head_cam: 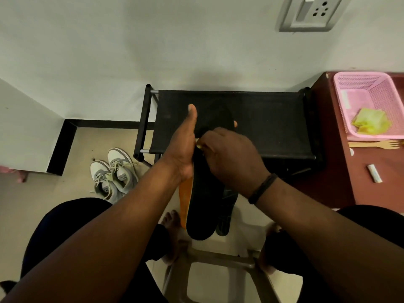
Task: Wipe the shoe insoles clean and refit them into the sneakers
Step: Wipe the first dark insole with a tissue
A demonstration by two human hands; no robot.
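Observation:
My left hand holds a long black insole with an orange edge upright in front of me, thumb stretched up along its left side. A second dark insole shows just behind it on the right. My right hand is closed on a small yellowish cloth and presses it against the insole's face near the middle. The two grey and white sneakers stand side by side on the floor to the left, apart from both hands.
A black fabric shoe rack stands against the wall straight ahead. To the right, a dark red table carries a pink basket holding a yellow cloth, plus a wooden fork. My knees and a stool frame fill the bottom.

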